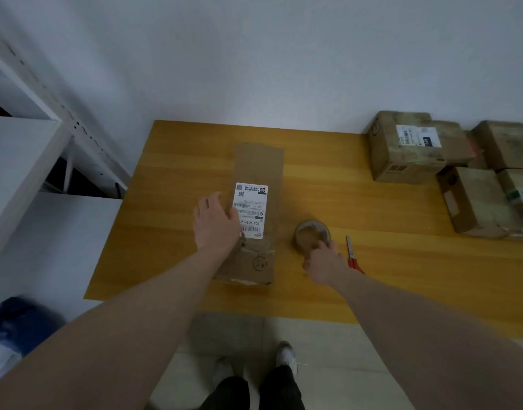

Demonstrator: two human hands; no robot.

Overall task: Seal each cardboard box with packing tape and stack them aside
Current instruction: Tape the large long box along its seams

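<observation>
Long cardboard box [256, 214] flat on the yellow wooden table [171, 232], near the middle. Long axis running away from the person toward the white wall [254, 54], leaning slightly to the right at the far end. White shipping label [250, 210] on the top face, printed upside down from this side. Circular mark stamped on the near end.

Left hand [214, 221] laid on the box's left edge, palm down, fingers reaching onto the top beside the label; curled round the edge or merely pressing, cannot tell.

Right hand [324, 261] at the near rim of the roll of packing tape [312, 233], fingers bent and touching it; a real grip or only contact, cannot tell. Roll flat on the table just right of the box, hole facing up. Both hands well apart.

Red-handled scissors [351, 254] just right of the tape, blades pointing away. Cluster of other cardboard boxes [408, 149] at the far right of the table, against the wall. White metal shelving [32, 137] at left. Shoes on pale floor tiles below.
</observation>
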